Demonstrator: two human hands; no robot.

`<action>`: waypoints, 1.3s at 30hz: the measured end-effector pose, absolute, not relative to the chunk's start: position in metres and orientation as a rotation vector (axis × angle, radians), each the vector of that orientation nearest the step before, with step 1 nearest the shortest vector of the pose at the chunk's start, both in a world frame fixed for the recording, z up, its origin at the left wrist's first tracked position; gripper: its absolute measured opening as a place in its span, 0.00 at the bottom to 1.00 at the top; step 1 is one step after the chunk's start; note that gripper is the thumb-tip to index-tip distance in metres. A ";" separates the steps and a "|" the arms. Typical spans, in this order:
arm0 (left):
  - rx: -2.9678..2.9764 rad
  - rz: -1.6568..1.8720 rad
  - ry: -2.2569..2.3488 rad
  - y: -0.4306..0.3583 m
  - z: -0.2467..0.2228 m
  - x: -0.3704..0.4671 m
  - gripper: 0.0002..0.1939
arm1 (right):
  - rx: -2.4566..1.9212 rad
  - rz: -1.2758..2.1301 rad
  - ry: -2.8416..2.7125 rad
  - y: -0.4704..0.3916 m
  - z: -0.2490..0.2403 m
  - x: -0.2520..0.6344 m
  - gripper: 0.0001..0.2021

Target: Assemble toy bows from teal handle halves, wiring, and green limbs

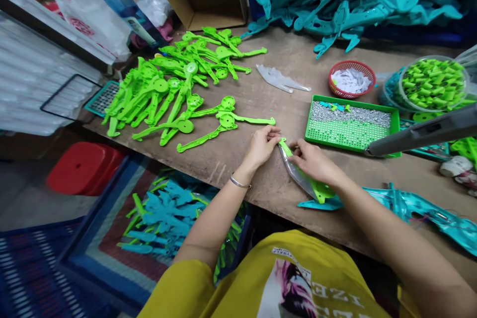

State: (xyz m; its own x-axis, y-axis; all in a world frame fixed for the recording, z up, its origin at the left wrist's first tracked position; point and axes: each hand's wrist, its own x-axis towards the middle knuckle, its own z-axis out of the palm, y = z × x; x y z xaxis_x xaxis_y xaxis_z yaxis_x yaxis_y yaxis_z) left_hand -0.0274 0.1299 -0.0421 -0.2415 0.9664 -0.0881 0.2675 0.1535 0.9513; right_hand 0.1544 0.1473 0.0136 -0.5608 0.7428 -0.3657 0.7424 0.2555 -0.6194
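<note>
Left hand [261,148] and right hand [312,160] are working at the front edge of a brown workbench [276,114]. The right hand is grasping a lime-green plastic part [323,190] between thumb and fingers, partly covering it. The left hand, with a bangle [240,182] encircling its wrist, is reaching its fingertips to the narrow upper end of this part; whether they are pinching it cannot be told. A clear blade-shaped piece [298,175] is lying along the part's left side, and a turquoise molding [395,198] is extending rightward from beneath the lower end. To the upper left, a pile of lime-green arms [156,84] is spreading over the bench. Beyond the hands, loose clear pieces [278,78] are lying near a red basket [333,90] that is holding whitish pieces. A green perforated tray [335,134] is containing small metal fasteners [357,117], with a gray rod-like tool [425,131] slanting across its right corner.
</note>
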 end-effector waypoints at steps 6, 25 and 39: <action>1.113 1.174 1.609 0.128 -0.041 -0.026 0.11 | -1.499 1.342 -2.397 0.152 0.000 0.148 0.20; 0.597 1.227 1.246 0.119 -0.028 -0.014 0.21 | -1.320 1.747 -2.086 0.153 -0.003 0.161 0.11; 0.469 1.178 1.178 0.032 -0.029 0.090 0.23 | -1.179 1.862 -1.848 0.152 0.003 0.169 0.08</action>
